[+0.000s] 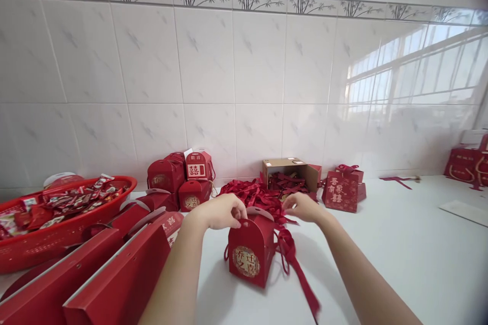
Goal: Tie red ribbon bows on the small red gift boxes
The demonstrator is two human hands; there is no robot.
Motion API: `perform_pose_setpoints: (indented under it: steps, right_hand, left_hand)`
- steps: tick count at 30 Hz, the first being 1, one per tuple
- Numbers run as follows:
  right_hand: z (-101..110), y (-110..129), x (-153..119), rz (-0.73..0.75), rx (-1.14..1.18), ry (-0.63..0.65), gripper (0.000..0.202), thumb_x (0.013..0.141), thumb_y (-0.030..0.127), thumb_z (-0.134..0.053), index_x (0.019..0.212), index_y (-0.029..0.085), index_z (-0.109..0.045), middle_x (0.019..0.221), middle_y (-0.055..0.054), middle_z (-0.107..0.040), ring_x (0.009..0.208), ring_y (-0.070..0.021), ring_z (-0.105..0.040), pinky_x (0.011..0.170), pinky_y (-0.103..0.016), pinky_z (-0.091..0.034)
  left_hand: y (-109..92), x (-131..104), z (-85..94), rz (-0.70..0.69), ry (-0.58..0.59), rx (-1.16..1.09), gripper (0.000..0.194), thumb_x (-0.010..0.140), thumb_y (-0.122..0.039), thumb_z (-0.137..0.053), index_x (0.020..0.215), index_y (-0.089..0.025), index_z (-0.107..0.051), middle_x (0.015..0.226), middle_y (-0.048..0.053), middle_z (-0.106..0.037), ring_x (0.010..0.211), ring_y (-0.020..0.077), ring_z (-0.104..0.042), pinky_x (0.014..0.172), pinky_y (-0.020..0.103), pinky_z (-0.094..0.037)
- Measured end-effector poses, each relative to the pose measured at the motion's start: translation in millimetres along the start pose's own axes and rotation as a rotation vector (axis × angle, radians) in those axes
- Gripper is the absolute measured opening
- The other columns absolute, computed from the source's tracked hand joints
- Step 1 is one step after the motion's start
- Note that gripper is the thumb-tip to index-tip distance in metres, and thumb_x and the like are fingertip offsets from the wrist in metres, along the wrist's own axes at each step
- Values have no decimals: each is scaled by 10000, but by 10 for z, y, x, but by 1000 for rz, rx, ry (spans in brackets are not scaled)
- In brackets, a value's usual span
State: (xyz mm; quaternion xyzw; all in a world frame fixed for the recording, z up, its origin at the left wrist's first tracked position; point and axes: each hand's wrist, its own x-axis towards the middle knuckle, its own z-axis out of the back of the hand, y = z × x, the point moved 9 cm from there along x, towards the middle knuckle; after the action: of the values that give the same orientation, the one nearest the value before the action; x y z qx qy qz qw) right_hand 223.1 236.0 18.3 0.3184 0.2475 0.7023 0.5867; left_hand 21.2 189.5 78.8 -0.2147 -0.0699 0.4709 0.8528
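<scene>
A red gift box [247, 254] with gold lettering stands upright on the white table [385, 264], slightly turned. My left hand [224, 210] has its fingers curled at the top of the box's front flap, by the small hole. To the right, my right hand [299, 207] is raised behind the box, thumb and fingertips bent toward each other at the edge of the ribbon pile [251, 193]; whether ribbon is between them is too small to tell. A dark red ribbon bow [286, 246] hangs at the box's right side, its tail lying on the table.
A red basket [131, 185] of wrapped sweets is at the left, behind large red boxes [118, 269]. More red boxes [163, 175] are stacked near the tiled wall. An open cardboard box [312, 177] holds ribbons; a red card box [341, 193] stands beside it.
</scene>
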Motion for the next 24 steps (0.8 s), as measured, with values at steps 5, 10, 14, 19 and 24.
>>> perform_pose_setpoints:
  steps: [5, 10, 14, 19, 24]
  right_hand:
    - [-620, -310, 21, -128, -329, 215, 224, 876, 307, -588, 1037, 153, -612, 1057, -64, -629, 912, -181, -616, 797, -374, -519]
    - [-719, -411, 32, -149, -446, 280, 276, 905, 327, -542, 1132, 174, -571, 1155, -73, -586, 966, -195, -599, 821, -391, -517]
    - [-460, -332, 39, -86, -444, 267, 252, 904, 334, -539, 1079, 163, -595, 1095, -66, -614, 929, -187, -608, 805, -377, -516]
    - [-544, -77, -26, 83, -324, 326, 245, 672, 216, -741, 912, 219, -690, 948, -17, -701, 834, -168, -637, 686, -223, -469]
    - [-779, -1, -23, 107, -239, 285, 177, 542, 58, -729, 669, 178, -703, 705, -16, -702, 685, -174, -634, 594, -225, -434]
  left_hand:
    - [-166, 41, -74, -17, -13, 63, 129, 646, -221, -623, 736, -225, -715, 754, -7, -700, 656, 165, -620, 542, 226, -419]
    - [-31, 33, 205, 101, -287, 182, 160, 731, -214, -556, 799, -238, -699, 905, 43, -697, 808, 220, -623, 628, 272, -422]
    - [89, 29, 357, 178, -418, 216, 228, 787, -191, -453, 843, -221, -672, 1049, 84, -656, 859, 229, -613, 652, 286, -419]
    - [66, 126, 182, 146, -274, 175, 276, 824, -348, -432, 839, -204, -666, 915, 67, -693, 759, 205, -631, 604, 259, -428]
    - [97, 208, -66, 161, -99, 185, 263, 674, -288, -574, 901, -202, -674, 973, 79, -702, 804, 247, -643, 592, 265, -440]
